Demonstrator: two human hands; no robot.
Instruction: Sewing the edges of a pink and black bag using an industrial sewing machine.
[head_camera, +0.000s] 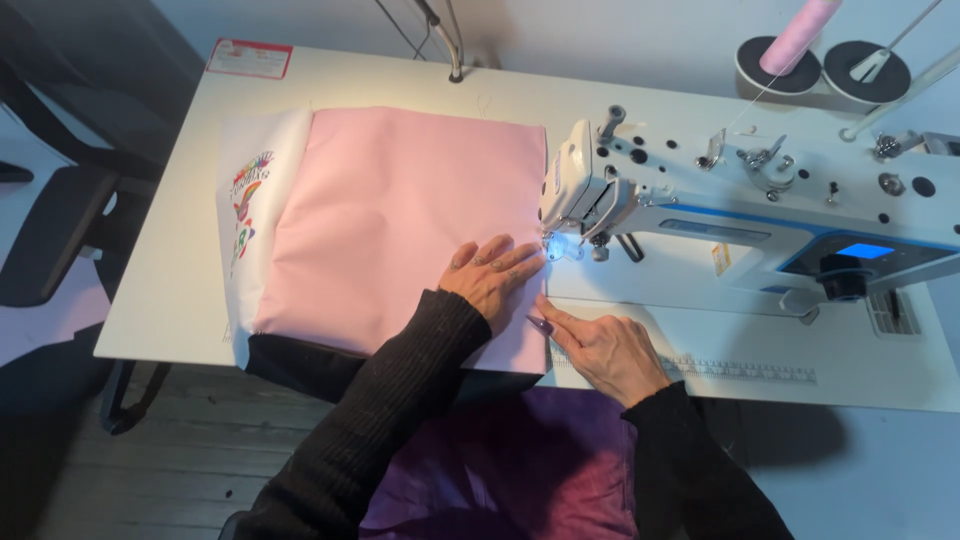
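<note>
Starting nearest the camera: purple cloth (520, 470) lies in the lap, below the bench (170, 300) edge, between two black sleeves. Right hand (605, 350) rests at the pink fabric's (400, 220) right edge, just in front of the sewing machine's (760, 210) needle area, fingers (556, 315) loosely curled and pinching the fabric edge; a small dark tool may sit under the hand, too small to tell. Left hand (492, 275) lies flat on the pink fabric, fingers spread open and pressing down, fingertips just left of the lit presser foot (560, 245). Pink fabric lies spread across the bench left of the machine, right edge under the foot. White printed panel (250, 215) with colourful graphic sticks out at the fabric's left side. Ruler strip (735, 372) runs along the bench front, in front of the machine. Beyond the machine, far right, pink thread cone (800, 35) stands on a round stand. Red-and-white label (249, 58) at the far left corner of the bench.
</note>
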